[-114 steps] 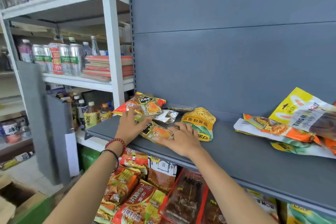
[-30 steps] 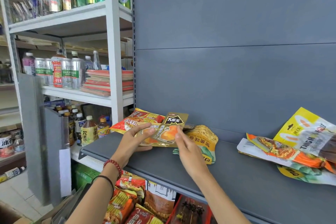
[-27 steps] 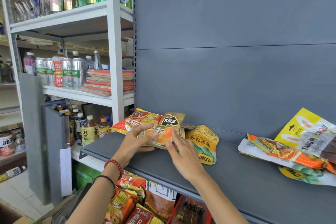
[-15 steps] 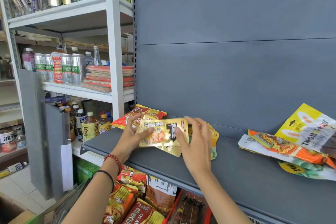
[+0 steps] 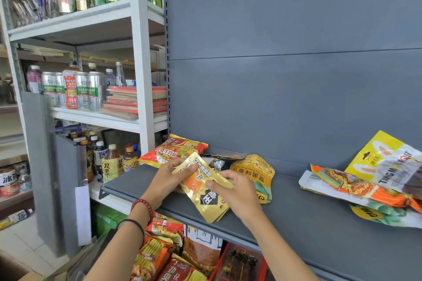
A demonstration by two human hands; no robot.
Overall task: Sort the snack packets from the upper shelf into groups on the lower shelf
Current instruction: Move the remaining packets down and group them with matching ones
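- A person's left hand (image 5: 169, 180) and right hand (image 5: 238, 193) together hold a small stack of gold packets (image 5: 202, 189) just above the front of the grey upper shelf (image 5: 308, 223).
- Left fingers curl round the stack's upper end; the right thumb and fingers pinch its side.
- Behind it on the shelf lie a red noodle packet (image 5: 173, 149) and a yellow bag (image 5: 253, 171), with a loose pile of packets (image 5: 365, 186) well apart at right.
- Beneath the shelf, more snack packets (image 5: 157, 251) lie side by side.
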